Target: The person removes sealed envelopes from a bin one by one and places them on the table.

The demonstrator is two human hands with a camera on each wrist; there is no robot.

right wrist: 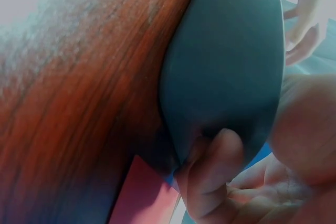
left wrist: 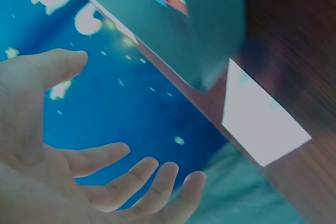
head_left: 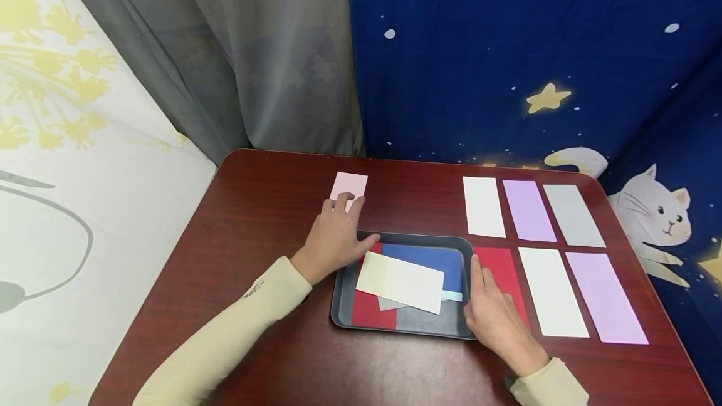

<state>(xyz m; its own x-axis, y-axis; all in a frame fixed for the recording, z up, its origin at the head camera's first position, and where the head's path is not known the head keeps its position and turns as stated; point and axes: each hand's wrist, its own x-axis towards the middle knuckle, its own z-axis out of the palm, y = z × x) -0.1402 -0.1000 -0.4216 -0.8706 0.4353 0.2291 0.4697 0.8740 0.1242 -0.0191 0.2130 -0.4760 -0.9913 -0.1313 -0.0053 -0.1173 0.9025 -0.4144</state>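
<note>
A dark grey tray [head_left: 425, 320] lies on the table, with red [head_left: 366, 312], blue [head_left: 429, 257] and cream [head_left: 400, 281] cards overlapping inside it. My right hand [head_left: 496, 315] grips the tray's right edge. In the right wrist view, curled fingers [right wrist: 215, 177] press against the tray's outer wall [right wrist: 226, 51]. Past the tray's far left corner, my left hand [head_left: 335, 234] reaches over a pale pink card [head_left: 348, 184], fingers bent and spread. The left wrist view shows nothing between the left thumb and fingers [left wrist: 152, 182]; the card [left wrist: 262, 116] lies beyond them on the table.
To the right of the tray, several cards lie in two rows: white [head_left: 484, 207], lilac [head_left: 529, 210] and grey [head_left: 574, 215] behind, red [head_left: 499, 268], white [head_left: 553, 292] and lilac [head_left: 607, 297] in front. Curtains [head_left: 293, 49] hang behind the dark red-brown table [head_left: 271, 205].
</note>
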